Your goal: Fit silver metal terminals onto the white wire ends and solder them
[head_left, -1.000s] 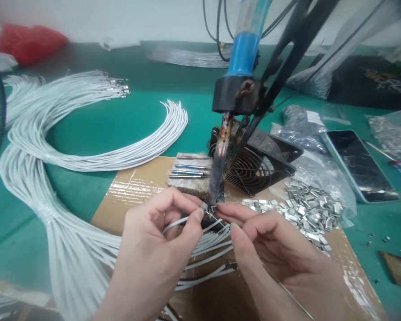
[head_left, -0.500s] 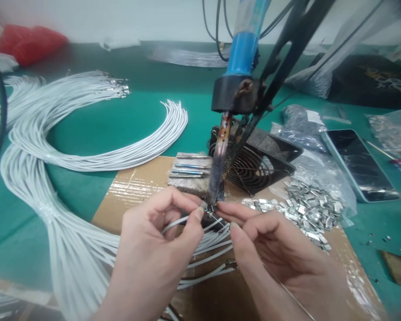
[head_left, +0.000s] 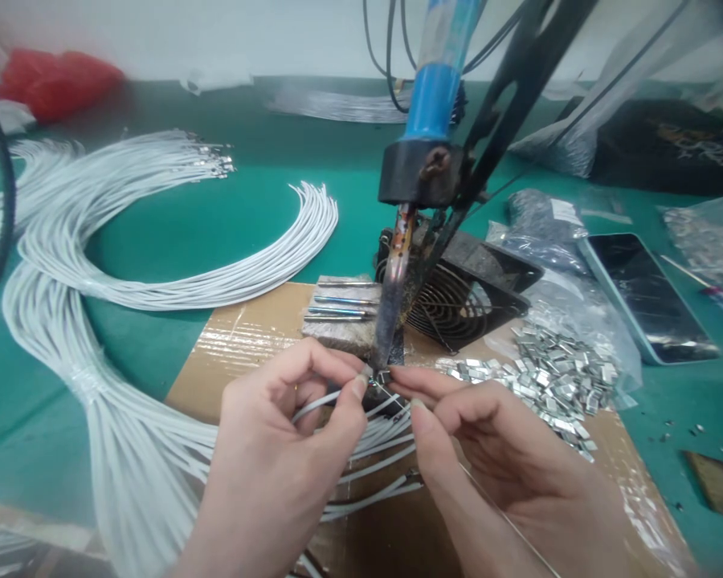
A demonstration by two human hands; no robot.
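My left hand (head_left: 289, 433) pinches a white cable (head_left: 316, 403) near its end, just under the tip of a soldering iron (head_left: 393, 289) with a blue handle. My right hand (head_left: 488, 449) is closed on a thin wire (head_left: 506, 518) that trails down across the palm. Between my fingertips lies a small metal connector (head_left: 383, 376), close to the iron's tip and partly hidden. Other white cables (head_left: 379, 461) fan out beneath both hands over the cardboard (head_left: 229, 345).
Bundled white cables (head_left: 90, 233) curve across the left. Behind the hands are a block with metal rods (head_left: 341, 321) and a black fan (head_left: 458, 309). Many metal pieces (head_left: 566, 377), plastic bags (head_left: 542, 217) and a phone (head_left: 651, 297) lie right. A black arm (head_left: 500, 104) holds the iron.
The iron and its arm appear slightly further left. My right thumb has shifted slightly left, and the thin wire has moved a little. My left hand keeps its pinch.
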